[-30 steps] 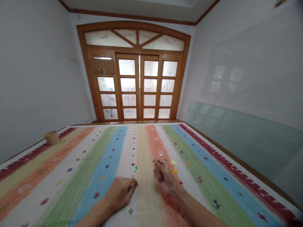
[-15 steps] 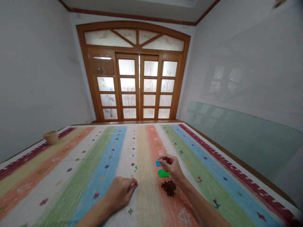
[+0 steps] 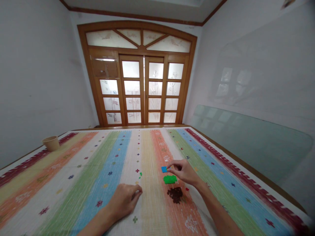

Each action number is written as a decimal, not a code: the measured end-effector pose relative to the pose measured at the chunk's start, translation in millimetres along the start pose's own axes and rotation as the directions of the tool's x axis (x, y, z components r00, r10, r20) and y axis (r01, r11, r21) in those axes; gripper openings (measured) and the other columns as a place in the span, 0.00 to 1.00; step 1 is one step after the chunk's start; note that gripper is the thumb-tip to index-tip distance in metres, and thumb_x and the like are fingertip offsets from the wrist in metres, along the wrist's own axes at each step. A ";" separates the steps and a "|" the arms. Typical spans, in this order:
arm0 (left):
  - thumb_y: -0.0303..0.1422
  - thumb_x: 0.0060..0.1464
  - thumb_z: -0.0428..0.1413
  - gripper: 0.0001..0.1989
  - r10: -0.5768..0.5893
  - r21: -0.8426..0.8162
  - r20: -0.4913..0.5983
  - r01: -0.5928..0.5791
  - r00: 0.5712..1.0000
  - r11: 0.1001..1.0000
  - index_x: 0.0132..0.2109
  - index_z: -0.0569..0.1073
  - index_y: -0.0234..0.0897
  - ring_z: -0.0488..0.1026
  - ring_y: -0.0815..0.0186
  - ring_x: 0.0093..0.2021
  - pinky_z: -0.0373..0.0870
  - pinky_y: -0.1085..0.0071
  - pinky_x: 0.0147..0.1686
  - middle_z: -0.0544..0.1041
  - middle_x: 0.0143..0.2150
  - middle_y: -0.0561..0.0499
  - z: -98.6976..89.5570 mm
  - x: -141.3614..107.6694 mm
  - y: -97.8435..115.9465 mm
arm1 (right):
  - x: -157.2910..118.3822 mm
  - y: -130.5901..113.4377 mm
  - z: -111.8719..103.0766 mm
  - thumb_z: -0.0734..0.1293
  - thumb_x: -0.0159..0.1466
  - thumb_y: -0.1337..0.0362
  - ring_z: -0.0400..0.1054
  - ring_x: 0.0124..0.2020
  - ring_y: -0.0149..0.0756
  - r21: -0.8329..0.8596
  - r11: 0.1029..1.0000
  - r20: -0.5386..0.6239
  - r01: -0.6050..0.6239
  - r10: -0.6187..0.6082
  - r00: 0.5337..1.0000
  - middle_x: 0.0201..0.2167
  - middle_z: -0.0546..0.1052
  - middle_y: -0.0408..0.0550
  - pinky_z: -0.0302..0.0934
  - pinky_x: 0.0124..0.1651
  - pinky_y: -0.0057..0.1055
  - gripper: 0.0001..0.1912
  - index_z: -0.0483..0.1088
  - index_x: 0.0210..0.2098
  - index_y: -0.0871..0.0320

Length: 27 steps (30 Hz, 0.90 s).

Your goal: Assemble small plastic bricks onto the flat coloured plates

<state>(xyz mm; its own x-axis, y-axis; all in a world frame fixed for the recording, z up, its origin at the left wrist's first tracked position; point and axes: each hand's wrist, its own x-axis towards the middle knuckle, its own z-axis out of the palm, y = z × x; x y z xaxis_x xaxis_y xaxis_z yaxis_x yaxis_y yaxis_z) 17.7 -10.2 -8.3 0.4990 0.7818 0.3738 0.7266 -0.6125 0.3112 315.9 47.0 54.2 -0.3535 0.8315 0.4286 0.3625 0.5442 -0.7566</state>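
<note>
A small flat blue piece (image 3: 164, 169) lies on the orange stripe of the cloth. My right hand (image 3: 183, 171) is closed in a pinch, its fingertips at the blue piece's right edge; whether they grip it or some tiny bit is too small to tell. Just nearer to me is a cluster of bright green pieces (image 3: 170, 179), and below that a loose pile of dark brown pieces (image 3: 175, 195). My left hand (image 3: 126, 196) rests on the cloth with fingers curled and thumb against the index finger. What it holds, if anything, is hidden. A few tiny green bits (image 3: 140, 175) lie beyond it.
A striped, patterned cloth (image 3: 98, 170) covers the table. A tan cup (image 3: 51, 143) stands at the far left edge. A small red bit (image 3: 187, 189) lies beneath my right forearm. Wooden doors (image 3: 144, 91) close off the far end; a glass panel (image 3: 246, 134) leans along the right wall.
My right hand has drawn slightly to the right, uncovering more of the blue piece and the small red bit. My left hand stays in place.
</note>
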 end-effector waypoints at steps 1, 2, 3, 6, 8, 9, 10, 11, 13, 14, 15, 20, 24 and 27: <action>0.31 0.60 0.50 0.10 -0.002 0.001 0.002 0.002 1.000 1.000 0.39 0.77 0.39 0.76 0.67 0.27 0.66 0.75 0.30 0.80 0.27 0.52 0.1 -0.2 -0.2 | -0.3 1.9 -1.1 0.72 0.57 0.58 0.45 0.18 0.26 -0.023 1.000 0.021 0.000 0.001 1.000 0.13 0.57 0.35 0.39 0.22 0.26 0.10 0.80 0.28 0.58; 0.31 0.60 0.50 0.10 -0.003 0.002 0.002 0.003 1.000 1.000 0.39 0.77 0.40 0.76 0.67 0.27 0.66 0.75 0.30 0.80 0.27 0.52 0.1 -0.5 -0.3 | -0.6 4.0 -1.9 0.72 0.57 0.58 0.45 0.18 0.26 -0.044 0.999 0.039 -0.003 0.004 0.999 0.13 0.57 0.35 0.39 0.22 0.26 0.09 0.80 0.28 0.58; 0.31 0.60 0.50 0.10 -0.003 0.002 0.003 0.003 1.000 1.000 0.39 0.77 0.40 0.76 0.67 0.27 0.66 0.75 0.30 0.80 0.27 0.52 0.0 -0.7 -0.4 | -0.9 6.2 -2.5 0.72 0.56 0.59 0.45 0.18 0.26 -0.064 0.998 0.054 -0.005 0.009 0.999 0.13 0.57 0.35 0.39 0.22 0.26 0.08 0.80 0.28 0.58; 0.31 0.60 0.50 0.10 0.001 -0.003 0.009 -0.001 1.000 1.000 0.39 0.77 0.40 0.76 0.67 0.27 0.65 0.75 0.30 0.79 0.27 0.52 -0.6 -0.9 -0.3 | -1.8 12.0 -4.7 0.71 0.57 0.62 0.46 0.17 0.25 -0.133 0.991 0.087 -0.006 0.018 0.996 0.13 0.57 0.35 0.39 0.23 0.26 0.06 0.80 0.27 0.58; 0.31 0.60 0.50 0.10 0.000 -0.006 0.015 0.000 1.000 1.000 0.39 0.77 0.40 0.76 0.68 0.26 0.65 0.75 0.30 0.79 0.27 0.52 -1.0 -0.6 0.0 | -2.1 13.6 -7.6 0.70 0.57 0.65 0.47 0.17 0.25 -0.195 0.981 0.105 -0.008 0.028 0.994 0.13 0.57 0.35 0.40 0.23 0.26 0.06 0.80 0.27 0.57; 0.31 0.60 0.50 0.10 -0.002 -0.005 0.017 0.003 1.000 1.000 0.39 0.77 0.40 0.76 0.68 0.26 0.65 0.75 0.30 0.79 0.27 0.52 -1.2 -0.3 0.1 | -2.1 13.7 -9.3 0.70 0.56 0.66 0.48 0.17 0.25 -0.227 0.974 0.114 -0.014 0.041 0.993 0.13 0.57 0.35 0.40 0.23 0.26 0.05 0.81 0.27 0.57; 0.31 0.60 0.50 0.10 -0.005 -0.002 0.019 0.005 1.000 1.000 0.39 0.77 0.40 0.76 0.67 0.26 0.65 0.75 0.30 0.79 0.26 0.52 -1.4 -0.1 0.3 | -2.2 13.4 -11.2 0.70 0.56 0.67 0.48 0.17 0.25 -0.258 0.966 0.123 -0.023 0.056 0.991 0.13 0.57 0.35 0.41 0.22 0.25 0.05 0.81 0.27 0.57; 0.31 0.60 0.50 0.10 -0.007 0.001 0.020 0.007 1.000 1.000 0.39 0.77 0.40 0.76 0.67 0.26 0.65 0.75 0.29 0.79 0.26 0.52 -1.6 0.1 0.4 | -2.2 13.1 -13.0 0.70 0.55 0.68 0.49 0.17 0.26 -0.284 0.958 0.132 -0.033 0.073 0.989 0.13 0.58 0.36 0.41 0.22 0.25 0.05 0.81 0.27 0.57; 0.31 0.60 0.50 0.10 -0.009 0.006 0.021 0.009 1.000 1.000 0.39 0.77 0.40 0.76 0.67 0.26 0.64 0.74 0.29 0.79 0.26 0.52 -1.9 0.4 0.5 | -2.7 12.9 -16.0 0.71 0.53 0.69 0.51 0.16 0.26 -0.320 0.946 0.151 -0.051 0.104 0.983 0.12 0.60 0.36 0.41 0.22 0.25 0.05 0.81 0.26 0.57; 0.31 0.60 0.50 0.10 -0.007 0.005 0.021 0.007 1.000 1.000 0.39 0.77 0.40 0.76 0.67 0.26 0.64 0.74 0.29 0.79 0.26 0.52 -2.0 0.5 0.6 | -3.1 13.3 -17.2 0.71 0.53 0.70 0.51 0.16 0.26 -0.331 0.942 0.162 -0.057 0.116 0.980 0.12 0.61 0.37 0.41 0.22 0.25 0.05 0.81 0.25 0.57; 0.31 0.60 0.50 0.10 -0.005 0.004 0.022 0.005 1.000 1.000 0.39 0.77 0.40 0.76 0.66 0.26 0.64 0.74 0.29 0.79 0.26 0.52 -2.2 0.5 0.6 | -3.7 14.3 -18.0 0.71 0.52 0.70 0.51 0.16 0.26 -0.338 0.939 0.176 -0.063 0.129 0.976 0.12 0.62 0.37 0.41 0.21 0.25 0.05 0.81 0.25 0.56; 0.31 0.60 0.50 0.10 -0.005 0.005 0.026 0.004 1.000 1.000 0.39 0.77 0.40 0.76 0.67 0.26 0.64 0.74 0.29 0.79 0.26 0.52 -2.3 -0.2 0.5 | -8.3 22.5 -19.1 0.72 0.48 0.72 0.53 0.16 0.26 -0.381 0.920 0.208 -0.090 0.180 0.961 0.11 0.65 0.38 0.41 0.21 0.25 0.06 0.80 0.21 0.56; 0.31 0.60 0.50 0.10 -0.004 0.002 0.029 0.004 1.000 1.000 0.39 0.77 0.40 0.77 0.66 0.27 0.64 0.74 0.30 0.79 0.27 0.52 -1.0 -1.2 -0.8 | -9.7 22.0 -19.6 0.73 0.46 0.70 0.55 0.17 0.26 -0.506 0.848 0.260 -0.160 0.327 0.909 0.12 0.68 0.39 0.43 0.21 0.25 0.04 0.81 0.22 0.57; 0.31 0.61 0.50 0.10 -0.007 0.001 0.030 0.007 1.000 1.000 0.39 0.77 0.40 0.77 0.66 0.27 0.64 0.74 0.30 0.80 0.27 0.52 -0.2 -1.5 -1.9 | -9.0 18.2 -20.2 0.73 0.47 0.69 0.59 0.19 0.28 -0.581 0.792 0.265 -0.186 0.401 0.877 0.17 0.73 0.43 0.46 0.22 0.25 0.06 0.82 0.25 0.59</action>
<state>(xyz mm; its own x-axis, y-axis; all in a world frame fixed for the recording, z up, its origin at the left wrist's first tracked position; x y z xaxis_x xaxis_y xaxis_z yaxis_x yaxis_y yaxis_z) 15.4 -10.2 -9.3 0.5082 0.7891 0.3450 0.7304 -0.6072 0.3127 343.1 51.7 46.5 -0.3936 0.9174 -0.0582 0.8542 0.3416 -0.3919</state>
